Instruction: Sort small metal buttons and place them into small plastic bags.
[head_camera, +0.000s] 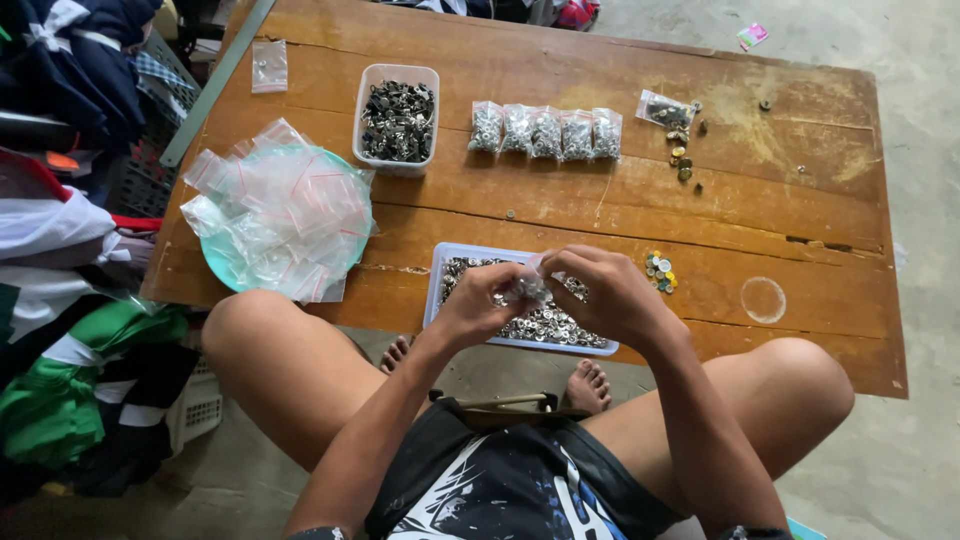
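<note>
Wooden planks make up the low table, which stands on a grey concrete floor with piles of clothes at its left side. Both hands meet above a shallow tray of small silver metal pieces at the near edge of the table. The left hand and the right hand are closed together on one small clear bag (it seems partly filled with the same silver pieces), fingers pinching it from both sides. Further away lies a row of filled bags, beside a white tub with darker metal parts. On the left, a heap of empty bags rests on a green plate. Some coloured buttons lie just right of the tray.
</note>
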